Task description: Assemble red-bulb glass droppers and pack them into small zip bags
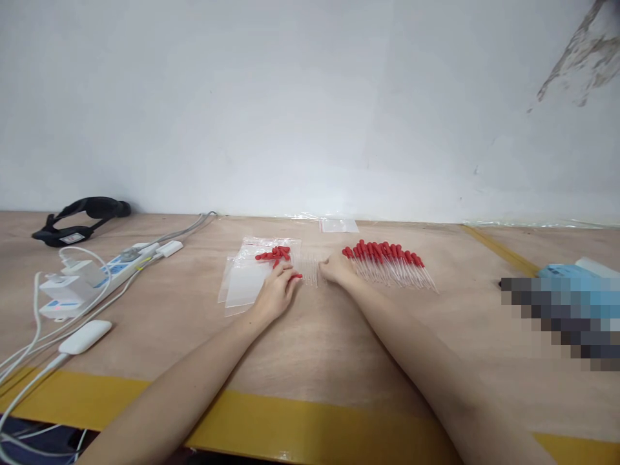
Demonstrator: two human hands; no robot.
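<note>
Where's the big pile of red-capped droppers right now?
In the head view, the dropper pile lies fanned on the table right of centre, just beyond the right hand, with the plastic bags off to its left.

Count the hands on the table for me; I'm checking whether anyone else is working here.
2: the left hand rests by the clear bags, the right hand beside the row of red-bulbed droppers. No other hands show.

The clear tubes [310,268] between the hands are too small for a count, a pixelated patch [562,316] masks the desk's right side, and the cables [19,361] are cut off at the left edge.
</note>
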